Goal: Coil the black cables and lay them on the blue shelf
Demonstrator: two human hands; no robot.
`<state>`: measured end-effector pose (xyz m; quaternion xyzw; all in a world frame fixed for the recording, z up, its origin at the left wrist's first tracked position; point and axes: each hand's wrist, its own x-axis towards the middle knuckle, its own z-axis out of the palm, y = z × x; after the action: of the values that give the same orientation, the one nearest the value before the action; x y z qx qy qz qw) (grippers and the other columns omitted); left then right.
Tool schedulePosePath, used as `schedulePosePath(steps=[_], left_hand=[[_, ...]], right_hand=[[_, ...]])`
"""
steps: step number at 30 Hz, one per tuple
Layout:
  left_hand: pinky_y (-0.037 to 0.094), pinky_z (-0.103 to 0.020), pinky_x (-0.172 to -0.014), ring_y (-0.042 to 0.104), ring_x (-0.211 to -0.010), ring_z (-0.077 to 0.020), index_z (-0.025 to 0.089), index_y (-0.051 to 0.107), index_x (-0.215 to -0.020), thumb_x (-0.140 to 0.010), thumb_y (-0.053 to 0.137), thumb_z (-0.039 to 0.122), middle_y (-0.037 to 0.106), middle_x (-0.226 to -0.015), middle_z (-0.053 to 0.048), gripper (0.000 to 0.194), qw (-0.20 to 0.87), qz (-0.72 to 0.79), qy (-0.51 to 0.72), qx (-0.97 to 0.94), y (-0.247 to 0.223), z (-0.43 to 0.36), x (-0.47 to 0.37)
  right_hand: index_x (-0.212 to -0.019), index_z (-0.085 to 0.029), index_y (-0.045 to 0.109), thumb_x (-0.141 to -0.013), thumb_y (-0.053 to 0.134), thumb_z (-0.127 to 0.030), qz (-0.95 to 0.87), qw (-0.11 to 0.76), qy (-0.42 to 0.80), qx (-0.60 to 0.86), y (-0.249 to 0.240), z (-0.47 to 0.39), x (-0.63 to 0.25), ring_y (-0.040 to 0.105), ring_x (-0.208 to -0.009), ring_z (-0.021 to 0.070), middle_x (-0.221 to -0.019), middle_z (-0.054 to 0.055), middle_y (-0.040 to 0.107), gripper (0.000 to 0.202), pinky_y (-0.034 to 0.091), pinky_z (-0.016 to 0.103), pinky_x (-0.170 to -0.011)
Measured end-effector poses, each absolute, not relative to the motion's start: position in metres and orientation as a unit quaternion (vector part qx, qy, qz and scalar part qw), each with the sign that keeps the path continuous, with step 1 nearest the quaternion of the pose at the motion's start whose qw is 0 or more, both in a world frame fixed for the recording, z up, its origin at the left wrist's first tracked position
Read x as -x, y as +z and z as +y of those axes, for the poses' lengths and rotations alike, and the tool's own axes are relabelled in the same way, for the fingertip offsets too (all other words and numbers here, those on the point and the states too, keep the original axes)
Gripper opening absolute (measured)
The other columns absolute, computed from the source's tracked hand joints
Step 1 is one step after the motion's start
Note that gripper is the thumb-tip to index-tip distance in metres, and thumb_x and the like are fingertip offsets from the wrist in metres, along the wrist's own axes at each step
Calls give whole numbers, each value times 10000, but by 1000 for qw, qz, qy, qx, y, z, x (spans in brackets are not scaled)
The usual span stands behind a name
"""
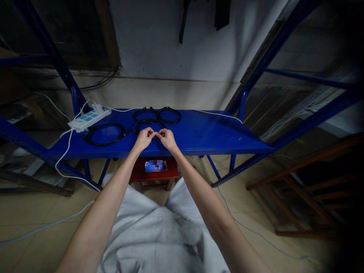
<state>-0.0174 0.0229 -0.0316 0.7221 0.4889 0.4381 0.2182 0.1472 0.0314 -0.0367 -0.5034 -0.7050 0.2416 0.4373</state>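
My left hand (145,138) and my right hand (167,138) meet over the front part of a blue shelf (222,138). Thumb and fingers of each are pinched together, the fingertips almost touching. What lies between them is too small to make out. Just behind the hands are several coiled black cables, among them a back right coil (180,115). Another coiled black cable (104,145) lies apart on the left. Right of my hands are some small dark bits (196,134), too fine to name.
A white power strip (90,118) with blue sockets sits at the shelf's left end, white cords running from it. Below the front edge, a red-brown stool (137,175) carries a lit phone (156,165). Blue posts rise on both sides. A wooden chair-like frame (290,203) stands right.
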Motion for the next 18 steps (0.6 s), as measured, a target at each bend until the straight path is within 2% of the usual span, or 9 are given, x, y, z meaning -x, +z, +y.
schedulePosePath(steps=[7, 13, 18], left_hand=[[453, -308, -722, 590, -761, -177, 180, 681, -795, -869, 658, 378, 681, -837, -48, 213, 205, 477, 425, -742, -33, 24, 16], [460, -304, -718, 568, -751, -161, 184, 669, -796, -785, 700, 266, 648, -856, -34, 89, 218, 467, 427, -742, -33, 23, 14], [458, -311, -718, 564, -734, -159, 188, 655, -799, -763, 712, 245, 663, -832, -27, 88, 226, 469, 421, -743, -33, 23, 14]], right_hand=[[-770, -160, 684, -808, 624, -221, -696, 448, 252, 501, -35, 30, -148, 523, -646, 140, -756, 22, 671, 93, 389, 263, -665], [-752, -176, 648, -819, 612, -230, -684, 459, 264, 501, -34, 28, -148, 529, -645, 137, -735, 9, 664, 94, 385, 255, -655], [-728, -185, 619, -809, 590, -204, -689, 463, 265, 492, -34, 28, -149, 544, -669, 139, -741, 9, 661, 88, 405, 252, -687]])
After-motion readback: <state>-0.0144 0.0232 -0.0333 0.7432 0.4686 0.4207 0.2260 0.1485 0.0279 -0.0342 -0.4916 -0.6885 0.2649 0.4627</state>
